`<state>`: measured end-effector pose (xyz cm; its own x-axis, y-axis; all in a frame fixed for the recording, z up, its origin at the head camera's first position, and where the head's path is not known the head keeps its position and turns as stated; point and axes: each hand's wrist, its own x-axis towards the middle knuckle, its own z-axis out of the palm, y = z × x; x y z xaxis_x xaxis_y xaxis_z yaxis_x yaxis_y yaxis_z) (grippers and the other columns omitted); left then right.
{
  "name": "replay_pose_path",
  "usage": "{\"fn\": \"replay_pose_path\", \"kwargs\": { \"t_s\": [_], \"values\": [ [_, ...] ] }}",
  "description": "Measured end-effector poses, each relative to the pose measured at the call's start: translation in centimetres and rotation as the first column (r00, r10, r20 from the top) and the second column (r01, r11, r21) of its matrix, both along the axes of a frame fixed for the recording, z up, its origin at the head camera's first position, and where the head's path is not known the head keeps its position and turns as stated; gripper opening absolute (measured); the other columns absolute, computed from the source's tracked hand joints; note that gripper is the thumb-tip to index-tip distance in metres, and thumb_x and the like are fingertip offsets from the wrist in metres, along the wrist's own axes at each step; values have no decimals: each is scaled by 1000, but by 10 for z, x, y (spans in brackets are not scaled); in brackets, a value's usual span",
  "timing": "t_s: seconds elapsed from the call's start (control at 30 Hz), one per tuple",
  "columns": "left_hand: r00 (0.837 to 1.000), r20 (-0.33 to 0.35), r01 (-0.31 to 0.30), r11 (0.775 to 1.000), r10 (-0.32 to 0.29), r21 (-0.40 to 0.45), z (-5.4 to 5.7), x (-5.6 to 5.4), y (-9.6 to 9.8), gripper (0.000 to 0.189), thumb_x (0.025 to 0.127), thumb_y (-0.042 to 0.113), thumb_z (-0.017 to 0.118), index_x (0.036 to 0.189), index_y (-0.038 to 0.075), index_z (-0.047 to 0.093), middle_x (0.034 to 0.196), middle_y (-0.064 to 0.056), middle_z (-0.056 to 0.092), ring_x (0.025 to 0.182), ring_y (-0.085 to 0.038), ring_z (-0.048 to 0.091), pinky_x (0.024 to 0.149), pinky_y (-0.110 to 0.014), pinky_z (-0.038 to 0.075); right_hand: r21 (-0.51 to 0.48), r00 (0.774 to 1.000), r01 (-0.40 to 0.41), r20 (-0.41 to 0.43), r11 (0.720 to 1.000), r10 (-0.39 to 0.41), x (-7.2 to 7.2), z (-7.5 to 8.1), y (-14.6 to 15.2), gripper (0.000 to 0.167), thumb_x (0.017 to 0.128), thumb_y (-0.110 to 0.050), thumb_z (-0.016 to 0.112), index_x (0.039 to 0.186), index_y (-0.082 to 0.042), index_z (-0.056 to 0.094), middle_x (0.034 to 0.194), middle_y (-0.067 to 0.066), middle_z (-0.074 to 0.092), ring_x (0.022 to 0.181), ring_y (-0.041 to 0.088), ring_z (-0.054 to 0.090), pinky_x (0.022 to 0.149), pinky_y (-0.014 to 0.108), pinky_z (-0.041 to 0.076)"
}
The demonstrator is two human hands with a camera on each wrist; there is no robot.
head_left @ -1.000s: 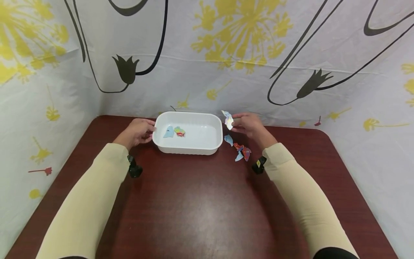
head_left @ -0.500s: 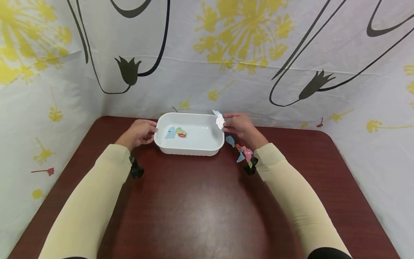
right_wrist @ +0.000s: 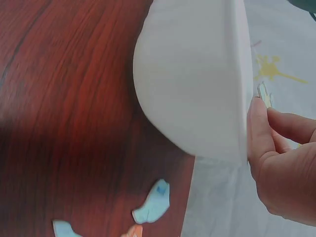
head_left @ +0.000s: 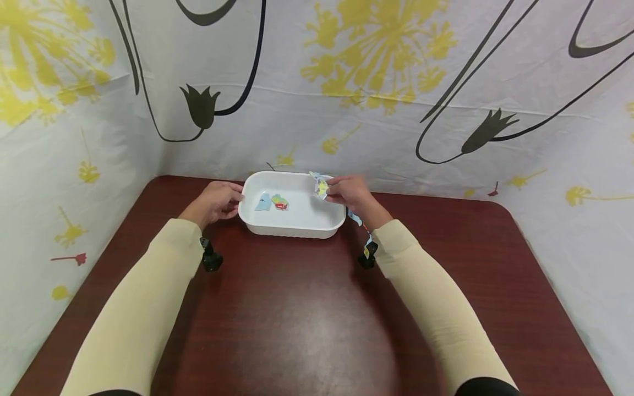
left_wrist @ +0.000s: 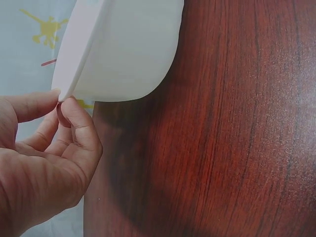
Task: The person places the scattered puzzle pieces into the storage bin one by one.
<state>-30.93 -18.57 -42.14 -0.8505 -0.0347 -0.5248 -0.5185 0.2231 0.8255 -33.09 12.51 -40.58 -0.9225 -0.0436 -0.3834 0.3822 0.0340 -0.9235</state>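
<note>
A white plastic tub [head_left: 292,231] stands at the far side of the table. My left hand [head_left: 213,202] pinches its left rim between thumb and fingers, as the left wrist view shows up close. My right hand [head_left: 353,193] reaches over the right rim and pinches an irregular printed scrap [head_left: 321,188], pale blue and yellow, above the tub's inside. In the right wrist view only a slim part of the held scrap [right_wrist: 265,95] shows past the thumb. Inside the tub lie a light blue scrap [head_left: 263,202] and a green, yellow and red scrap [head_left: 280,202].
Right of the tub, more scraps lie on the dark red table [head_left: 292,308], partly hidden by my right wrist: a light blue piece [right_wrist: 152,202], an orange piece [right_wrist: 133,231] and another blue piece [right_wrist: 64,229]. A patterned cloth [head_left: 277,126] hangs behind the table.
My right hand has moved left with the scrap, from beside the tub to over its right side. My left hand has stayed on the rim, and the tub holds the same two scraps.
</note>
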Motion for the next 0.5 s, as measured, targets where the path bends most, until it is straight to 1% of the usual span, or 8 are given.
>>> {"fn": "replay_pose_path", "kwargs": {
  "t_s": [0.07, 0.13, 0.27, 0.4, 0.5],
  "values": [
    [1000, 2, -1, 1000, 1, -1, 0, 0, 0, 36, 98, 13, 56, 133, 11, 54, 111, -8, 52, 82, -18, 52, 65, -23, 52, 5, 1000, 2, 5, 1000, -2, 0, -2, -5, 37, 86, 13, 60, 124, 11, 59, 108, 19, 59, 63, 13, 63, 64, 23, 57],
    [1000, 2, 4, 1000, -4, 0, -1, -1, 1, 37, 98, 13, 56, 134, 10, 53, 112, -9, 52, 83, -18, 52, 66, -23, 52, 27, 1000, -1, 12, 1000, 1, 0, -3, -9, 36, 87, 13, 60, 123, 10, 60, 112, 20, 60, 65, 14, 63, 66, 24, 57],
    [1000, 1, 3, 1000, -3, -1, -1, -1, 1, 36, 97, 13, 57, 133, 10, 54, 111, -8, 52, 83, -19, 52, 66, -23, 52, 86, 1000, -19, 16, 996, 18, 0, -5, -17, 34, 88, 10, 61, 122, 8, 62, 122, 23, 60, 71, 15, 63, 77, 31, 58],
    [1000, 2, -2, 1000, 2, 6, 0, -1, 0, 36, 97, 13, 57, 133, 10, 53, 110, -8, 52, 81, -18, 52, 66, -23, 51, 109, 999, -33, 2, 994, 33, 0, -7, -25, 33, 88, 11, 59, 121, 9, 62, 123, 25, 60, 73, 17, 63, 89, 39, 54],
    [1000, -1, 0, 1000, 0, 8, -1, -1, -3, 36, 97, 13, 57, 133, 10, 53, 110, -9, 51, 82, -18, 52, 66, -23, 51, 116, 999, -41, -4, 992, 41, 0, -9, -31, 34, 87, 12, 58, 121, 9, 62, 123, 25, 60, 75, 19, 62, 93, 42, 52]
  ]
}}
